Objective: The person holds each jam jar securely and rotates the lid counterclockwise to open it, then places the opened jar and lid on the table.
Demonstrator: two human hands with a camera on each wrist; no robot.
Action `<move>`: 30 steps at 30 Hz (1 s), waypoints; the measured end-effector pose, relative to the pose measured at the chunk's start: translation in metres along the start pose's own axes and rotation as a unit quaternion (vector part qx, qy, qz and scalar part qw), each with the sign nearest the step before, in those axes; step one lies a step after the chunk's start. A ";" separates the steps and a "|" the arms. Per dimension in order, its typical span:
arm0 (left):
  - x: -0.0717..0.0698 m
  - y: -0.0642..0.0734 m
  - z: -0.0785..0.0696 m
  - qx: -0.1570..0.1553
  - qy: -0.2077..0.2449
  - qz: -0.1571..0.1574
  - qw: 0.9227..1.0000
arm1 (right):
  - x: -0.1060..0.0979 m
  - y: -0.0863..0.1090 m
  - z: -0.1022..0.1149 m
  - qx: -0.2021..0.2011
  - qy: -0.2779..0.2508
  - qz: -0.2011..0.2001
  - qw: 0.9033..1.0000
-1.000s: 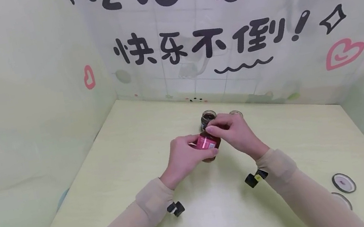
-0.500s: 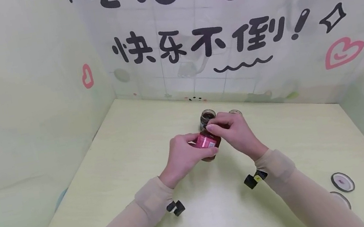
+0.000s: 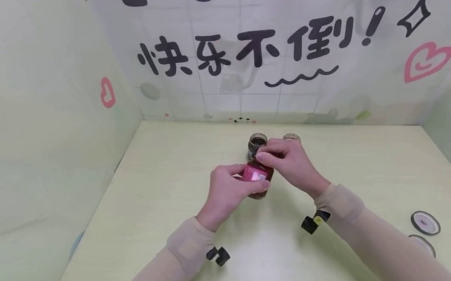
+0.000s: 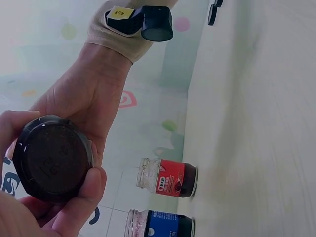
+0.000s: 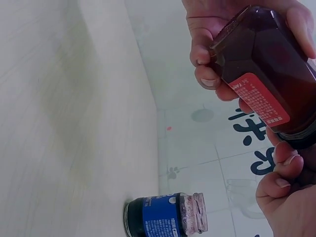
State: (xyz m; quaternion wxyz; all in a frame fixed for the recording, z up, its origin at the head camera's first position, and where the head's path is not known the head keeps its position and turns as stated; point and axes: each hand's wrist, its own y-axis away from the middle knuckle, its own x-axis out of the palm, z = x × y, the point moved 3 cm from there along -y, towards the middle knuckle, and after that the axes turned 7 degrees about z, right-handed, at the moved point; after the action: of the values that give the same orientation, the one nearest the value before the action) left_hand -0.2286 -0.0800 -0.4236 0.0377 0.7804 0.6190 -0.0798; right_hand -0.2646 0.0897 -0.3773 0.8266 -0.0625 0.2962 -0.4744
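A dark brown glass jar (image 3: pixel 254 174) with a pink-red label is held tilted above the table by my left hand (image 3: pixel 225 192), thumb and fingers round its body. My right hand (image 3: pixel 289 162) grips the jar at its black lid (image 5: pixel 299 137), curled fingers and thumb against it. In the left wrist view the jar's dark bottom (image 4: pixel 54 160) faces the camera. Behind the hands stand two lidless jars, one with a blue label (image 5: pixel 160 217) and one with a red label (image 4: pixel 170 177). The right hand partly covers both in the head view.
Two round lids, one whole (image 3: pixel 425 223) and one partly behind the right sleeve (image 3: pixel 424 244), lie on the table (image 3: pixel 147 183) at the right. A printed wall sheet (image 3: pixel 218 97) rises behind the table's back edge, with side walls at left and right.
Both hands stay on the jar almost unmoved. The jar's tilt looks nearly the same, and the head view has shifted slightly.
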 end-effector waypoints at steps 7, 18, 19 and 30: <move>-0.001 -0.002 -0.001 -0.001 0.011 0.013 1.000 | 0.000 -0.001 -0.001 -0.012 0.000 0.001 1.000; -0.002 -0.007 -0.004 0.004 0.026 0.029 0.999 | -0.002 -0.001 -0.001 -0.033 -0.002 -0.015 0.999; -0.003 -0.007 -0.004 0.005 0.024 0.030 0.999 | -0.002 -0.001 -0.001 -0.032 -0.003 -0.016 0.999; -0.004 -0.008 -0.003 0.003 0.029 0.040 0.999 | -0.001 -0.001 -0.003 -0.038 -0.010 -0.023 0.999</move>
State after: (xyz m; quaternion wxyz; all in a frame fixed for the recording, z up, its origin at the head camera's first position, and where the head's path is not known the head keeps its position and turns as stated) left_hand -0.2372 -0.0819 -0.4195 0.0207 0.8069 0.5875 -0.0568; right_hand -0.2674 0.0902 -0.3790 0.8152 -0.1055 0.3046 -0.4812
